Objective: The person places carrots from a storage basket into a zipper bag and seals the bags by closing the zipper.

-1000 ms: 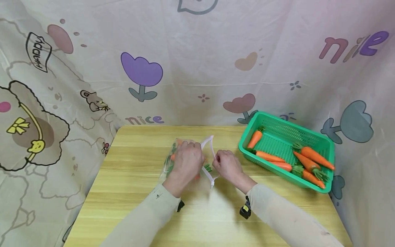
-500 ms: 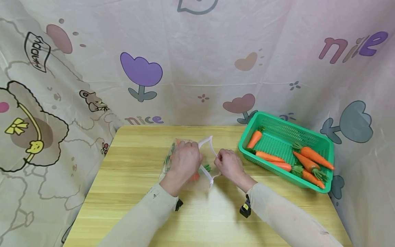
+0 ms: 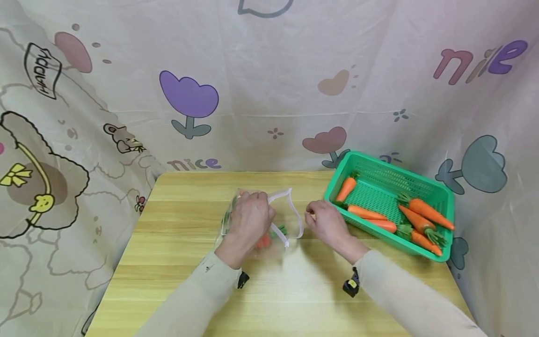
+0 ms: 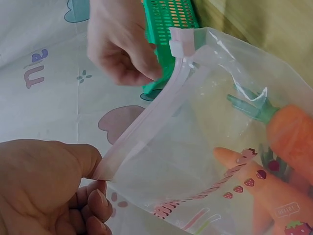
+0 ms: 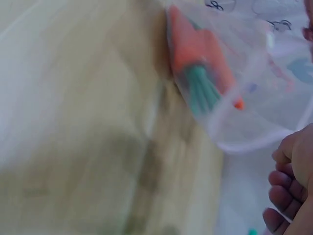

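A clear zip bag with a pale pink closure lies mid-table, its mouth gaping to the right. My left hand is over the bag; in the left wrist view, thumb and fingers pinch one end of the closure strip. Small strawberries are printed on the plastic. Inside rest orange carrots with green stems, partly hidden by the left hand from above. The zip's slider sits at the other end of the strip. My right hand holds nothing, fingers loosely bent, just right of the bag's mouth.
A green plastic basket with several carrots stands on the right of the wooden table, close beyond the right hand. A patterned cloth hangs behind the table and along its sides.
My right hand has let go of the bag's edge and moved right, toward the basket. The freed edge now bows outward. The left hand has shifted slightly left, still pinching the bag.
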Available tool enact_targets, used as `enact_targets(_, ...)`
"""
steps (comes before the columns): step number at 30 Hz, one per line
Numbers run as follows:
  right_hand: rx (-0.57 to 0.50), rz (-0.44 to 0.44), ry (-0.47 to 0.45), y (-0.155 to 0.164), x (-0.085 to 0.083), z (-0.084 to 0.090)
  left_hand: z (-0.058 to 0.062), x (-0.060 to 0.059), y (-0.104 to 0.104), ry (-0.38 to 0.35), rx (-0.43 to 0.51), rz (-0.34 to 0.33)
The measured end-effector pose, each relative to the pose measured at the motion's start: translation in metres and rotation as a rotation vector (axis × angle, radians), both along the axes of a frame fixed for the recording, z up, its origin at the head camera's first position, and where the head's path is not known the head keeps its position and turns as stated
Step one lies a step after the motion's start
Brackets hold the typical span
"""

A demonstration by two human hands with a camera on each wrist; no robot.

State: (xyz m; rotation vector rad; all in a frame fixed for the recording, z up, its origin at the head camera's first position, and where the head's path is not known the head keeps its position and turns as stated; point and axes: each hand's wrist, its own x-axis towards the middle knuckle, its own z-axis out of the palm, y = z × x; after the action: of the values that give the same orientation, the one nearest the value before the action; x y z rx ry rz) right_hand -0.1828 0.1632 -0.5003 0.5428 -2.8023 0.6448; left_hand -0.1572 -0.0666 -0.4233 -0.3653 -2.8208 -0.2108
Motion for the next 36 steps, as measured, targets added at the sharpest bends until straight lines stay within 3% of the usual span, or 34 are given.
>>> enact_targets(6,0.029,0.027,0.093,0.043,-0.006,0.023,0.003,-0.001,-0.001,-0.065,0.059,0.014)
enact_targets(18,0.160,0.014,0.216,0.126,-0.022,0.041,0.000,-0.001,-0.004,-0.044,0.070,-0.004)
enact_targets(27,0.267,-0.139,0.071,0.189,-0.026,0.040,0.000,-0.001,-0.006,-0.063,0.085,-0.006)
enact_targets(33,0.465,-0.168,0.082,0.227,-0.022,0.030,0.000,-0.001,-0.006,-0.072,0.091,-0.006)
enact_targets(36,0.553,-0.157,0.038,0.241,-0.021,0.029,0.000,-0.001,-0.006,-0.076,0.091,-0.004)
